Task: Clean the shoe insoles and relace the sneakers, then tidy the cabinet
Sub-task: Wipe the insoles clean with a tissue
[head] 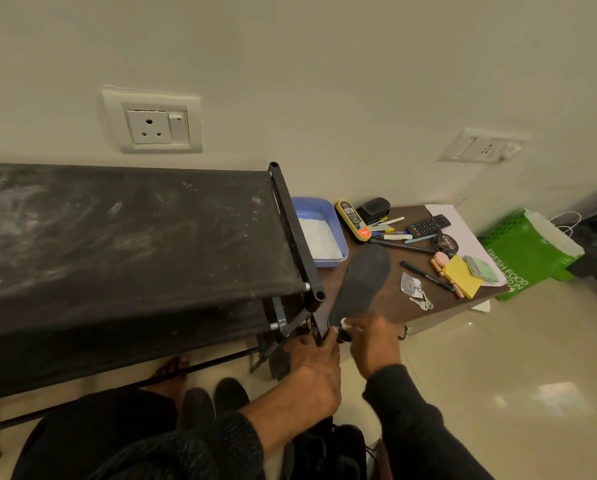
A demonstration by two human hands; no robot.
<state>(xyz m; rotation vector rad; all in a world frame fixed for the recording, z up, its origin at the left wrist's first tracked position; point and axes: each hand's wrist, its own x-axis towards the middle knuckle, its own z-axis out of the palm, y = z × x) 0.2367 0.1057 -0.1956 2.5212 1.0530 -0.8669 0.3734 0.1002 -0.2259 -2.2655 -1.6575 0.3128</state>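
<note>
the dark grey insole (363,285) lies flat on the table (387,306), toe toward 1 o'clock. the left grip (312,362) pinches its heel edge. the right grip (371,339) presses a white wipe (345,322) there.

Remote (428,224), pens (390,230), yellow sticky notes (461,276) on brown table (366,313); green bag (522,258) on floor beside it.

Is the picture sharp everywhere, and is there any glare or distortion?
Head view: wide-angle bending curves the rack top and the wall socket; soft glare sits on the floor tiles; the hands, left and right, are slightly motion-blurred at the insole; the small table items stay readable.
</note>
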